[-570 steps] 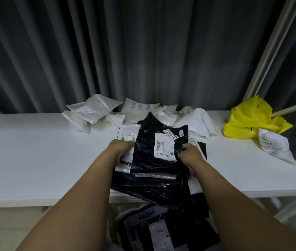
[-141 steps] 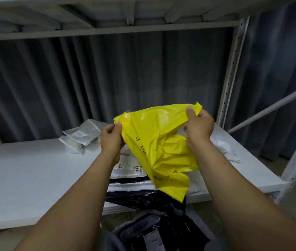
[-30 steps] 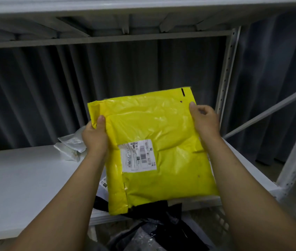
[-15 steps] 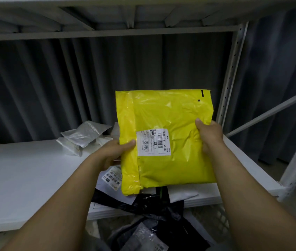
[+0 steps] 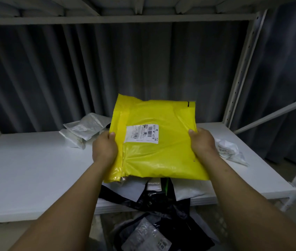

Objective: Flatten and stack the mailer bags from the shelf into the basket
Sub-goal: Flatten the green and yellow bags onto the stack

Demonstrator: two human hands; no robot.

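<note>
Left hand: your left hand (image 5: 104, 149) grips the yellow bag's (image 5: 159, 142) left edge.
Right hand: your right hand (image 5: 202, 143) grips its right edge.
Bag: flattened, above the shelf (image 5: 25, 171).

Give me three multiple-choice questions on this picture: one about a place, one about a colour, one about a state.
1. Where does the crumpled white bag lie? A) on the shelf, right of the right hand B) in the basket C) on the floor
2. What colour is the mailer gripped by the left hand? A) black B) yellow C) red
3. How is that mailer? A) balled up B) spread flat, label toward the camera C) lying untouched
Answers: 1 A, it rests on the white board beside that hand; 2 B, its plastic is bright yellow; 3 B, both hands hold it flat and the label shows.
</note>
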